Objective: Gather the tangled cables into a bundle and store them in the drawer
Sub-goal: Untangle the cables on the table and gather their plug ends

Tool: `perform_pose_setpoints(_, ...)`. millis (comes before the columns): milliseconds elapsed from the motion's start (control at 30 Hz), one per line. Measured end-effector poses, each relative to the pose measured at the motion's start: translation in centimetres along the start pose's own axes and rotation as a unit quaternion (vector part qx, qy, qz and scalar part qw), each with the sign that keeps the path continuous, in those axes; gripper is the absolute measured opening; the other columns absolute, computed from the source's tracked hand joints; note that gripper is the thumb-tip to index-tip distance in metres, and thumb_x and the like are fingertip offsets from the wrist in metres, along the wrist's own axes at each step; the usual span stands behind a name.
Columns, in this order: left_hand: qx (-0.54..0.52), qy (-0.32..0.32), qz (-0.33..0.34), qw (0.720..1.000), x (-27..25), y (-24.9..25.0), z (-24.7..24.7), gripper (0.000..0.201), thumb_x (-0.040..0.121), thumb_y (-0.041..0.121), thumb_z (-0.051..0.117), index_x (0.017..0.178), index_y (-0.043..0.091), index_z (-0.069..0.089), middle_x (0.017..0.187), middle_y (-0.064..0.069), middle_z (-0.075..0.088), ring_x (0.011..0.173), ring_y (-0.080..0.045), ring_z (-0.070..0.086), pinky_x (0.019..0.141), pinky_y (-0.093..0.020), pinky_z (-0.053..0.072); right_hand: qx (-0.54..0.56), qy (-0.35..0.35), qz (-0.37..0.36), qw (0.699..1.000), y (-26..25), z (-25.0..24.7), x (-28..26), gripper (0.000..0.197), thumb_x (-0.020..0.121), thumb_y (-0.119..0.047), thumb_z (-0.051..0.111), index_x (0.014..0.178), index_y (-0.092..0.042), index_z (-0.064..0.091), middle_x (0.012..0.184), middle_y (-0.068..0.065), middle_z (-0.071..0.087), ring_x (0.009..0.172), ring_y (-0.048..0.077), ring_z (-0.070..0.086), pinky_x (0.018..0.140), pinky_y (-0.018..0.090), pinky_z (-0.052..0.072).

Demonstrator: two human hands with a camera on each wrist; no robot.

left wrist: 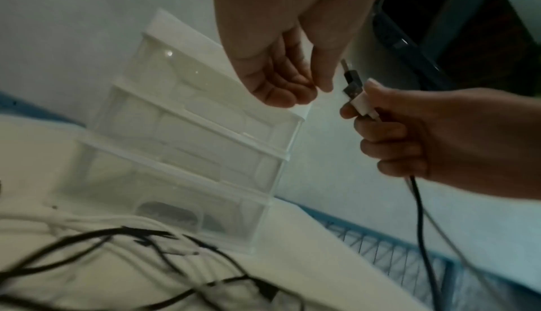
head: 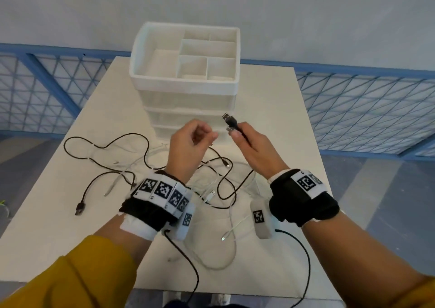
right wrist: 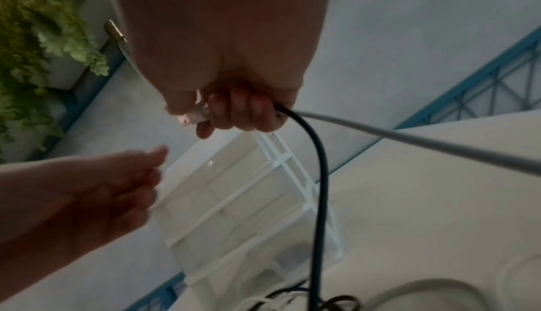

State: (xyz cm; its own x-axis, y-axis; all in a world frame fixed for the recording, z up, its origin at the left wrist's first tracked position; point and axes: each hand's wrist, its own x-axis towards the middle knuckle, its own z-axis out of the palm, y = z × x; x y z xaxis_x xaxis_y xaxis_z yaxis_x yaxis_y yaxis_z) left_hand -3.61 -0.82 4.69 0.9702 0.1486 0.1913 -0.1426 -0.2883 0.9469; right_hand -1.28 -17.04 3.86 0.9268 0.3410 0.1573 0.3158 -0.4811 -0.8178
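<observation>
1. Black and white cables (head: 219,185) are lying tangled across the tabletop (head: 282,119), near the white drawer unit (head: 186,88).
2. Right hand (head: 253,146) is gripping two plug ends (head: 229,120), raised above the tangle.
3. Left hand (head: 190,143) is hovering beside it, fingers loosely curled, holding nothing.
4. Gathering is just beginning; bundling and storing are remaining, drawers appearing closed.

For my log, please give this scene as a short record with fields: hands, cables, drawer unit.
right hand: grips two plug ends, one black cable and one white, raised above the table
left hand: fingers loosely curled, holds nothing, beside the plugs
loose cables: black and white, tangled on the table
drawer unit: white, all drawers closed, top tray looks empty
</observation>
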Motion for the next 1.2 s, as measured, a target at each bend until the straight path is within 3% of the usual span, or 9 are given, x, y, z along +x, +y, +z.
perform_pose_setpoints(100, 0.108, -0.193, -0.039, 0.974, -3.4, -1.8, 0.3, 0.014, 0.085, 0.018, 0.06, 0.079, 0.007, 0.067, 0.067, -0.004, 0.062, 0.064, -0.015, 0.055, 0.064, -0.031, 0.049, -0.039, 0.003, 0.03, 0.999, 1.3, -0.8, -1.1, 0.019, 0.097, -0.023, 0.042, 0.1, -0.009, 0.054, 0.067, -0.001, 0.053, 0.055, 0.008, 0.043, 0.054, 0.022, 0.032)
perform_pose_setpoints(167, 0.279, -0.33, -0.035, 0.901, -5.5, -4.1, 1.4, 0.017, 0.087, 0.016, 0.054, 0.086, 0.005, 0.067, 0.076, -0.006, 0.062, 0.073, -0.018, 0.058, 0.068, -0.029, 0.045, -0.044, 0.0, 0.057, 0.997, 2.1, -1.1, -1.8, 0.022, 0.096, -0.023, 0.044, 0.095, -0.004, 0.056, 0.071, 0.006, 0.057, 0.055, 0.01, 0.042, 0.053, 0.022, 0.031)
perform_pose_setpoints(300, 0.42, -0.3, -0.074, 0.853, -6.5, -8.7, 1.9, 0.027, 0.086, 0.009, 0.048, 0.112, 0.007, 0.054, 0.119, -0.008, 0.05, 0.11, -0.024, 0.051, 0.091, -0.03, 0.042, -0.037, 0.016, 0.104, 0.994, 2.6, -1.6, -3.3, 0.034, 0.093, -0.027, 0.051, 0.086, 0.006, 0.057, 0.075, 0.021, 0.06, 0.062, 0.018, 0.043, 0.053, 0.02, 0.03)
perform_pose_setpoints(433, 0.451, -0.317, -0.101, 0.828, -6.1, -10.3, 1.6, 0.023, 0.089, 0.015, 0.048, 0.109, 0.007, 0.055, 0.117, -0.012, 0.053, 0.108, -0.027, 0.051, 0.092, -0.034, 0.042, -0.032, 0.013, 0.159, 0.987, 2.7, -2.4, -4.8, 0.042, 0.092, -0.033, 0.052, 0.058, -0.011, 0.045, 0.055, 0.0, 0.039, 0.053, 0.013, 0.035, 0.049, 0.02, 0.025)
perform_pose_setpoints(733, 0.159, -0.24, -0.111, 0.951, -4.8, -4.5, 1.0, 0.021, 0.083, 0.008, 0.061, 0.072, 0.018, 0.047, 0.068, 0.002, 0.054, 0.061, -0.016, 0.056, 0.061, -0.02, 0.049, 0.082, -0.04, 0.187, 0.978, 2.8, -2.1, -7.0, 0.027, 0.098, -0.019, 0.038, 0.079, -0.023, 0.057, 0.064, -0.005, 0.039, 0.059, 0.009, 0.037, 0.058, 0.021, 0.032)
perform_pose_setpoints(900, -0.09, -0.184, -0.127, 0.97, -3.5, 0.1, 1.5, 0.016, 0.078, -0.001, 0.066, 0.084, -0.002, 0.051, 0.076, -0.008, 0.053, 0.059, -0.016, 0.062, 0.061, -0.029, 0.06, 0.169, -0.08, 0.15, 0.971, 0.3, -0.2, -6.0, 0.023, 0.099, -0.012, 0.037, 0.09, -0.011, 0.058, 0.081, 0.003, 0.059, 0.076, 0.017, 0.058, 0.073, 0.026, 0.051)
perform_pose_setpoints(1000, -0.088, -0.14, -0.09, 0.982, -3.9, -0.3, 0.8, 0.017, 0.073, -0.001, 0.07, 0.072, 0.005, 0.054, 0.069, 0.001, 0.058, 0.062, -0.017, 0.061, 0.061, -0.029, 0.058, 0.263, -0.116, 0.182, 0.94, -1.0, 2.4, -5.8, 0.027, 0.1, -0.019, 0.034, 0.121, -0.009, 0.048, 0.085, 0.005, 0.063, 0.072, 0.021, 0.064, 0.071, 0.027, 0.056)
perform_pose_setpoints(1100, 0.0, -0.117, -0.043, 0.992, -4.4, -1.7, -0.9, 0.028, 0.071, 0.005, 0.073, 0.065, 0.023, 0.053, 0.063, 0.01, 0.057, 0.058, -0.003, 0.055, 0.063, -0.015, 0.047, 0.279, -0.124, 0.212, 0.928, -1.3, 3.9, -5.8, 0.016, 0.101, -0.021, 0.032, 0.099, -0.011, 0.044, 0.059, 0.0, 0.038, 0.04, 0.007, 0.034, 0.039, 0.019, 0.032)
perform_pose_setpoints(1200, 0.131, -0.197, -0.057, 0.97, -6.1, -2.9, -3.2, 0.019, 0.072, 0.02, 0.075, 0.069, 0.023, 0.056, 0.066, 0.009, 0.056, 0.063, -0.007, 0.05, 0.058, -0.008, 0.04, 0.259, -0.099, 0.216, 0.936, -0.6, 4.0, -5.4, 0.018, 0.1, -0.023, 0.034, 0.093, -0.013, 0.048, 0.057, -0.007, 0.03, 0.04, 0.001, 0.027, 0.038, 0.015, 0.024)
